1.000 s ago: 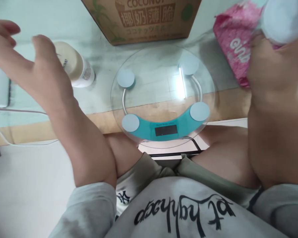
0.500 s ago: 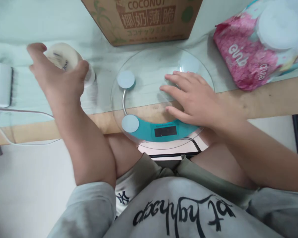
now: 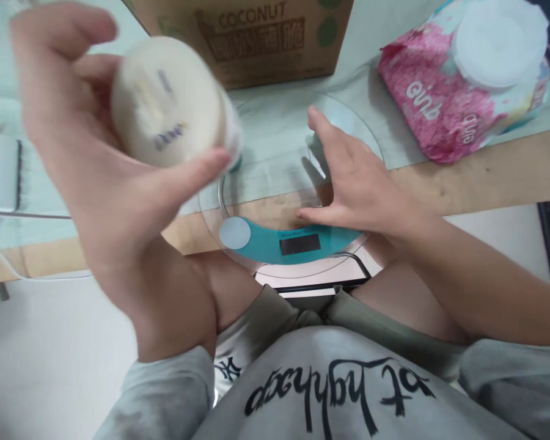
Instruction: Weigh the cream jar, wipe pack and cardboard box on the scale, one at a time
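From where I stand, the person's left hand [image 3: 105,183] has its fingers curled around a round, cream-lidded tub [image 3: 165,104], the thumb pressed along the near side. The lid looks smooth and matte, with dark lettering too blurred to read, and the tub is held up in the air, tilted, over the far left part of the glass scale [image 3: 275,183]. That scale is a clear, round plate with a curved teal band at its front, a dark rectangular display [image 3: 299,244] in the band and pale round pads. The right hand [image 3: 355,183] is over the right side of the glass with its fingers spread and holding nothing; I can't tell whether the fingertips touch the plate. Behind stands a brown cardboard box [image 3: 266,46], flat-sided, its lower edge near the scale's back rim. To the right a crinkled pink packet [image 3: 435,110] with a broad white cap [image 3: 499,43] lies on the thin green cloth [image 3: 50,183]. The scale's front overhangs the counter's bare wooden edge [image 3: 486,165], just above the person's thighs. A strip of cloth and wood leaves room between scale and packet; a wider stretch on the left reaches to a white, box-shaped device [image 3: 0,171].
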Demonstrator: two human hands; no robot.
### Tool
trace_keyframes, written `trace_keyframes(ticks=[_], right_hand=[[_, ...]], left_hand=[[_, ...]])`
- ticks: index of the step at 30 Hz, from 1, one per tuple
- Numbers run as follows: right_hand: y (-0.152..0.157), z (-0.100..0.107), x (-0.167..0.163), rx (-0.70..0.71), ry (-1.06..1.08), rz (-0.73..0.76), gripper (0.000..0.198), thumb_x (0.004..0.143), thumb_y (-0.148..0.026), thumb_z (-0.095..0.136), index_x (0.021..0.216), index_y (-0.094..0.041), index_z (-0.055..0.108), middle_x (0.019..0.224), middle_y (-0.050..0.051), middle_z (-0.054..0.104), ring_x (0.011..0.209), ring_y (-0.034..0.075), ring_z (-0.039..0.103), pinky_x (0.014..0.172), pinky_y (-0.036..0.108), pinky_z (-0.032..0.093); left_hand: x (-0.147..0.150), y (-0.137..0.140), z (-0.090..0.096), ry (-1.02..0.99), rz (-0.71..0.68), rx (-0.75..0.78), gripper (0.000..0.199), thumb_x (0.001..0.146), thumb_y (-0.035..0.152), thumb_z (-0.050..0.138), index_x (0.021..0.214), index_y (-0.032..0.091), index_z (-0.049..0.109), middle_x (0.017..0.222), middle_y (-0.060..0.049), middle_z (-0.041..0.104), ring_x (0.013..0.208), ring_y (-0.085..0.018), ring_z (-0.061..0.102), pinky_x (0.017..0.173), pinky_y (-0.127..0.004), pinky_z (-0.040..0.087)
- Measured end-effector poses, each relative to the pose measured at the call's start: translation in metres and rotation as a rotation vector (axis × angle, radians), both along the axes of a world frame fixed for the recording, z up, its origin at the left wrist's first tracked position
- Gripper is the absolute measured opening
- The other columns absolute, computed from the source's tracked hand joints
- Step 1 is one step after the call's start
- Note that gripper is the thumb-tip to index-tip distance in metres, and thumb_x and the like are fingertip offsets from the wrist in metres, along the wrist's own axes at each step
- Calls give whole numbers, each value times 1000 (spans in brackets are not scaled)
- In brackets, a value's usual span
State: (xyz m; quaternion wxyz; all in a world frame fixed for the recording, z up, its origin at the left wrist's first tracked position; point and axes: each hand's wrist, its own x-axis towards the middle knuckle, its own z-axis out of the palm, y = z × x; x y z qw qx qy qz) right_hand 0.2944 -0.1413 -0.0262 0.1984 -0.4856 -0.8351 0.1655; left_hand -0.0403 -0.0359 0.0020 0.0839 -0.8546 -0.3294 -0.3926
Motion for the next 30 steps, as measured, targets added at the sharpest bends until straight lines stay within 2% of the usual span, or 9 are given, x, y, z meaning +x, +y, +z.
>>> trace_keyframes(ticks=[2,3,7,13,17,19,22,26,30], right_hand=[[0,2,2,7,14,15,119,88,-68,70,175,-16,7,176,19,28,161,34,43,131,51,48],[0,4,2,5,24,14,117,90,-69,67,175,-15,6,176,20,27,161,34,43,131,51,48],[-2,15,0,-82,132,19,118,90,-64,67,175,-23,-5,180,13,21,167,31,33,137,53,42],[-3,19,-2,-174,194,-15,117,86,-59,70,174,-26,0,182,9,14,171,31,24,140,54,39],[-2,15,4,-68,306,73,96,89,-42,54,172,-19,12,181,10,19,170,27,28,143,47,35],[0,12,9,12,396,18,83,88,-30,44,168,-18,23,176,11,32,167,24,35,142,46,37],[6,6,15,45,235,-218,68,91,-23,41,158,-22,44,169,8,46,160,24,46,139,51,42],[12,-1,17,-52,-90,-272,57,98,-34,43,151,-24,59,171,8,42,162,31,43,140,58,36],[14,-2,15,-74,-117,-257,59,100,-40,39,154,-27,58,170,5,44,162,32,41,142,58,33]], left_hand=[[40,-20,13,-118,-306,-249,138,41,110,70,152,29,49,139,-2,53,114,-26,64,83,-40,65],[58,-30,18,-157,-371,-325,132,45,103,79,151,29,51,138,-4,55,107,-24,65,82,-40,63],[98,-62,31,-118,-314,-596,95,67,66,95,144,26,56,147,-7,62,131,-31,63,112,-46,58],[102,-67,32,11,-257,-708,96,71,75,89,149,33,51,152,-10,59,139,-37,60,120,-54,53],[69,-32,14,78,-457,-708,132,63,107,63,170,44,18,181,4,20,167,-41,28,131,-61,45],[46,-7,-3,-102,-350,-667,131,54,118,43,165,51,22,175,15,28,165,-37,29,132,-57,47],[29,18,-33,-457,33,-693,105,75,110,24,150,39,41,142,7,61,142,-32,56,122,-65,51],[47,15,-63,-242,233,-835,83,91,84,52,155,32,48,154,-1,58,143,-34,51,129,-67,40],[66,0,-75,-25,270,-863,82,76,66,85,147,31,63,142,-9,63,136,-40,50,124,-64,41]])
